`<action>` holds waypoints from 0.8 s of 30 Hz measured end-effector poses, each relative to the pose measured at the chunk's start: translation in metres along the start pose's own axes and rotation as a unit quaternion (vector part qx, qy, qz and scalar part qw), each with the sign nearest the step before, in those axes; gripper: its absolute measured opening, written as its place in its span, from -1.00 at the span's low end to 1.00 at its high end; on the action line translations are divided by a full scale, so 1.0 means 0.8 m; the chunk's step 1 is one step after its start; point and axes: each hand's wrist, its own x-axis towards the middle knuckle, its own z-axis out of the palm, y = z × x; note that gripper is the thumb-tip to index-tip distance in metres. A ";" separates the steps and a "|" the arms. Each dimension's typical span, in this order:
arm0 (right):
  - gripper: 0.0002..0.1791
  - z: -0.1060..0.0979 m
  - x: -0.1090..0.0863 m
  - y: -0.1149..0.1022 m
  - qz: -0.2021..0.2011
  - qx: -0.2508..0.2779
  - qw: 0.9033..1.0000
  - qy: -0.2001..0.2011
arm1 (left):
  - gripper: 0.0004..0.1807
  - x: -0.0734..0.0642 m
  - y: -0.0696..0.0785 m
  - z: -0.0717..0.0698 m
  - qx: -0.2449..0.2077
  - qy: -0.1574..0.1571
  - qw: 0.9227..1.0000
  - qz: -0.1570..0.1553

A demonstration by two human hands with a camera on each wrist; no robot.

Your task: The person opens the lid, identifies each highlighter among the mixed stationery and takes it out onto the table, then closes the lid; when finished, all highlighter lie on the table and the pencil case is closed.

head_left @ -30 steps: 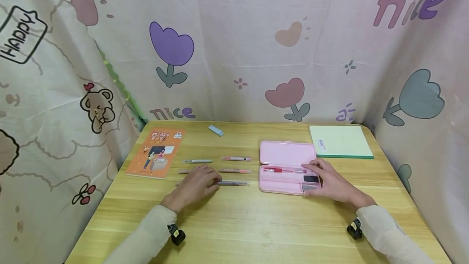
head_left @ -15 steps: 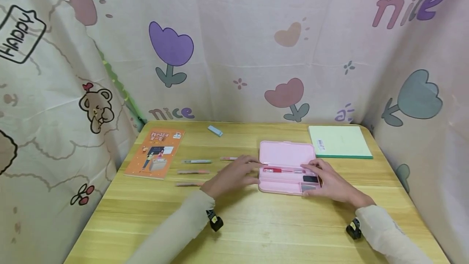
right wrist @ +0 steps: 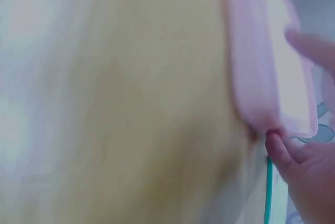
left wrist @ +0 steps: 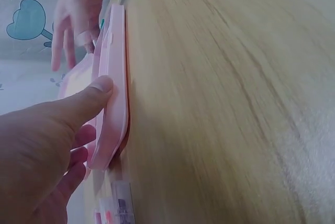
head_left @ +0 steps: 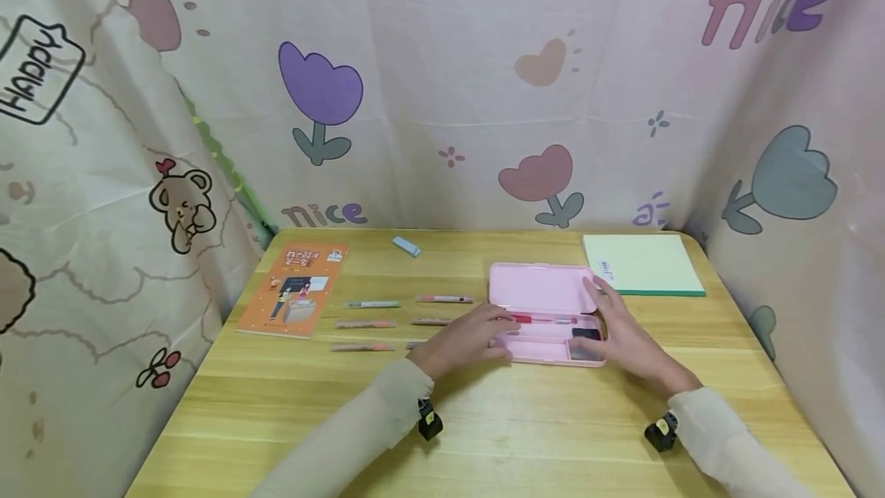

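Observation:
A pink pencil case (head_left: 542,350) lies on the table with its lid (head_left: 539,287) folded back. Inside are a clear pen with red parts (head_left: 523,319) and a dark block (head_left: 585,334) in the right-hand part. My left hand (head_left: 462,338) holds the case's left end, its thumb (left wrist: 99,89) against the near wall and its fingers curled beside the end. At the right end, my right hand (head_left: 625,333) has its fingers by the lid's edge and its thumb raised over the case. The right wrist view is blurred.
Several pens lie left of the case, among them a green-tipped pen (head_left: 373,304) and a pink one (head_left: 445,299). An orange booklet (head_left: 293,290) is at the left. A blue eraser (head_left: 406,246) lies at the back, a pale green notebook (head_left: 646,263) back right.
My left hand has moved right, from the pens to the case's left end. The right hand's fingers have shifted up toward the lid's edge, its thumb away from the front corner.

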 end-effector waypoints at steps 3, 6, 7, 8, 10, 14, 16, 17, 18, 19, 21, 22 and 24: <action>0.32 -0.005 0.004 -0.010 0.049 0.056 0.997 0.020 | -0.41 0.001 0.000 0.000 0.000 -0.003 1.000 -0.006; 0.19 -0.011 0.007 -0.017 0.084 0.081 0.992 0.039 | -0.41 0.001 -0.001 0.003 0.004 -0.005 1.000 -0.010; 0.14 -0.012 0.008 -0.019 0.093 0.087 0.991 0.043 | -0.41 0.001 -0.001 0.003 0.007 -0.004 1.000 -0.010; 0.09 -0.013 0.008 -0.021 0.100 0.096 0.989 0.047 | -0.41 0.001 -0.002 0.004 0.011 -0.002 1.000 -0.008; 0.02 -0.013 0.006 -0.022 0.112 0.121 0.985 0.056 | -0.42 0.001 -0.002 0.005 0.015 0.003 1.000 -0.009; -0.06 -0.008 -0.001 -0.019 0.119 0.190 0.973 0.062 | -0.44 -0.001 0.001 0.008 0.051 0.033 0.998 -0.012; -0.09 -0.006 -0.005 -0.017 0.119 0.209 0.969 0.061 | -0.46 -0.003 0.004 0.009 0.081 0.058 0.995 -0.010; -0.12 -0.005 -0.007 -0.016 0.119 0.217 0.967 0.061 | -0.48 -0.004 0.006 0.009 0.091 0.076 0.993 -0.007; -0.14 -0.004 -0.009 -0.016 0.120 0.217 0.967 0.061 | -0.52 -0.006 0.009 0.008 0.092 0.096 0.991 -0.007; -0.15 -0.003 -0.010 -0.015 0.120 0.221 0.966 0.061 | -0.56 -0.008 0.011 0.007 0.089 0.124 0.988 -0.009; -0.20 -0.002 -0.013 -0.015 0.115 0.231 0.964 0.057 | -0.66 -0.011 0.014 0.003 0.075 0.181 0.980 -0.020; -0.22 -0.002 -0.014 -0.014 0.115 0.233 0.964 0.056 | -0.70 -0.013 0.015 0.001 0.053 0.208 0.976 -0.030; -0.26 -0.002 -0.018 -0.013 0.112 0.240 0.963 0.055 | -0.74 -0.016 0.016 -0.004 0.009 0.244 0.968 -0.052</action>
